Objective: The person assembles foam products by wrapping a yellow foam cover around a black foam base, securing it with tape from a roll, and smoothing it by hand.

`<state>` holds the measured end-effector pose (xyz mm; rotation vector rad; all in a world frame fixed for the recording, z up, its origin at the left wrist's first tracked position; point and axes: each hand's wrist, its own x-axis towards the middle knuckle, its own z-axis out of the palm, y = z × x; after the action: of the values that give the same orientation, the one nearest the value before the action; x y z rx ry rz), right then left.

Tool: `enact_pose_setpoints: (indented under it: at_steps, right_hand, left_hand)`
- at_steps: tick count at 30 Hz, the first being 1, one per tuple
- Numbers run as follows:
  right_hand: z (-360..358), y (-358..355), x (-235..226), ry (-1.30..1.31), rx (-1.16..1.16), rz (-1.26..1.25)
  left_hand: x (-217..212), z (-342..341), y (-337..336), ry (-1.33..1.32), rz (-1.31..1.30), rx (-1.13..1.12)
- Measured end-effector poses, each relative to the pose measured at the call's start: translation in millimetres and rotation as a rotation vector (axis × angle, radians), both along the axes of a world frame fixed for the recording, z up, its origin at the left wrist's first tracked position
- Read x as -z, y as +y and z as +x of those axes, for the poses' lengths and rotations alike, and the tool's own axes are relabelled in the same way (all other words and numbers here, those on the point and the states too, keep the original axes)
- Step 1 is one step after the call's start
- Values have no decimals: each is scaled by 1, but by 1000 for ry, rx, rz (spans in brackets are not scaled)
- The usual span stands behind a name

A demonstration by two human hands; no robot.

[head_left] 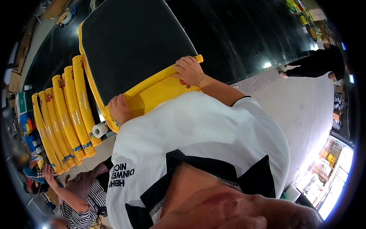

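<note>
A large mat, black on its upturned face (133,45) and yellow on the other, lies on the dark table (236,38). Its near end is curled into a yellow roll (152,82) that runs across in front of my chest. My left hand (120,109) has its fingers bent over the left part of the roll. Near the right end, my right hand (189,71) is closed round it from above. Below the roll, yellow printed material (152,95) shows between my hands, partly hidden by my shirt. Both thumbs are out of sight.
Several finished yellow rolls (78,99) in clear wrap lie side by side at the left. A white paper-like roll (100,129) sits between them and the mat. A tape dispenser (66,17) stands at the far left. Co-workers (82,194) are at the lower left, another person (316,63) at the right.
</note>
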<state>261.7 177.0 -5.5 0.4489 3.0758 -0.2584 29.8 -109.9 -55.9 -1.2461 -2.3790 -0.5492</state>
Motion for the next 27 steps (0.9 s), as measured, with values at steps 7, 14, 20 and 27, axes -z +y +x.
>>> enact_pose_setpoints:
  at_steps: [7,14,20,27]
  right_hand:
    - [-19,-4,17,43,144,92]
    - [-89,45,0,278,377,-305]
    - [-78,55,-7,36,-223,-29]
    - [-85,38,10,56,-55,32]
  left_hand:
    - [-7,-2,17,2,-90,-3]
    - [-9,-85,65,83,-137,52]
    - [-9,-103,82,63,-277,32]
    - [-5,-59,81,-165,-346,150]
